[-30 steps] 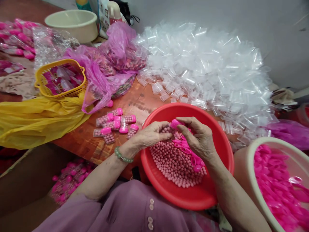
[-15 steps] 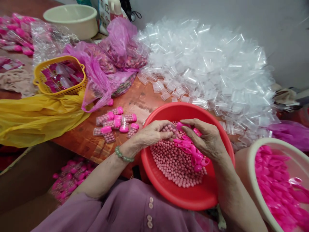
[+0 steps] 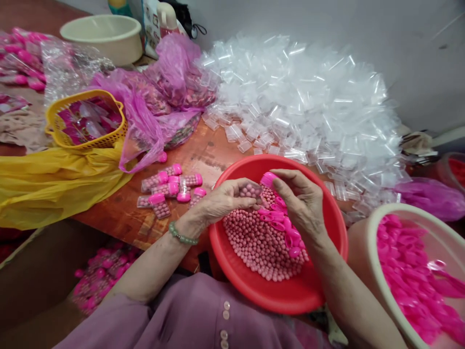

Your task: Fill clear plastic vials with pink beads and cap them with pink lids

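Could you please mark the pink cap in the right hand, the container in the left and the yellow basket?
Pink cap [image 3: 268, 180], head view: visible middle.
Container [image 3: 250, 190], head view: clear side.
Yellow basket [image 3: 108, 137], head view: front wall.

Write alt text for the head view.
The left hand holds a clear container of pink beads, the right hand a pink cap, above a red basin. Capped containers lie to its left; clear plastic pieces are heaped behind.
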Demonstrator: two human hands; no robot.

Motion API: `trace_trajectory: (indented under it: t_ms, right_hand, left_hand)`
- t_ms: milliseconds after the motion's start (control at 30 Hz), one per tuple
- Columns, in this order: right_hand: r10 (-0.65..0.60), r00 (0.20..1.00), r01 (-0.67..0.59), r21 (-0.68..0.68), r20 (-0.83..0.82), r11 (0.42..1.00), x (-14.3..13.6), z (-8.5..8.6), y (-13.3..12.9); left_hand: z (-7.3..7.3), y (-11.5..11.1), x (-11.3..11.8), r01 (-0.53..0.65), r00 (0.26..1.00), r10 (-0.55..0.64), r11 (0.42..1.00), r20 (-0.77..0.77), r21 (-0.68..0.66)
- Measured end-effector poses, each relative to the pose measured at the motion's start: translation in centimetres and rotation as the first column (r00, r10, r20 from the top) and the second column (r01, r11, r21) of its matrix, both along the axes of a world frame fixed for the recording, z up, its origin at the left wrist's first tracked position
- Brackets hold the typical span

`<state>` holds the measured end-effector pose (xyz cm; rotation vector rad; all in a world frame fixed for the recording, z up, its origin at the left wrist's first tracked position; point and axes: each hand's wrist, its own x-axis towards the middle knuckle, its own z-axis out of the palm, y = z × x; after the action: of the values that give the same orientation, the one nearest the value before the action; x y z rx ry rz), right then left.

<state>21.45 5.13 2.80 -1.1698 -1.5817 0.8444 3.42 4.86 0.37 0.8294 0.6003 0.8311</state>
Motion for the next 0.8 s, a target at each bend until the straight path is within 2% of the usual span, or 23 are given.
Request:
trace_trajectory:
  t_ms: [167,300,433,533,600,667,733,800]
  right_hand:
    - [0.048,0.999,-0.048,0.011,0.002,0.999,-1.3,-0.2,-0.3]
    - [0.047,0.998,-0.051,0.080,0.048,0.995,-1.5,-0.5,-0.4]
    - [0.011,0.996,-0.022,0.116,0.093,0.993,-1.5,-1.1,-0.6]
    - [0.000,0.981,-0.037,0.181,0.196,0.983,-1.0,-1.3,-0.6]
    - [0.048,0.939,-0.138,0.248,0.340,0.959,-0.7,-1.3,-0.4]
    - [0.089,0.858,-0.275,0.305,0.506,0.912,-0.5,-1.3,-0.2]
    - [0.068,0.772,-0.364,0.352,0.632,0.862,-0.5,-1.4,-0.1]
    - [-0.002,0.717,-0.385,0.398,0.697,0.833,-0.7,-1.7,0.0]
  left_hand:
    - [0.0,-0.3,0.3,-0.022,1.000,0.022,0.995,-0.004,0.100]
    - [0.1,-0.7,0.6,-0.045,0.996,0.056,0.986,-0.067,0.161]
    - [0.4,-0.9,1.0,-0.034,0.998,0.043,0.987,-0.054,0.156]
    - [0.2,-0.9,1.0,-0.032,0.999,0.034,0.992,-0.013,0.120]
    - [-0.1,-0.8,0.9,-0.049,0.998,0.046,0.995,0.034,0.092]
    - [-0.4,-0.6,0.8,-0.060,0.996,0.057,0.997,0.064,0.049]
    - [-0.6,-0.5,0.6,-0.045,0.996,0.045,0.999,0.073,0.010]
    - [-0.7,-0.5,0.6,-0.030,0.995,0.031,0.999,0.093,-0.020]
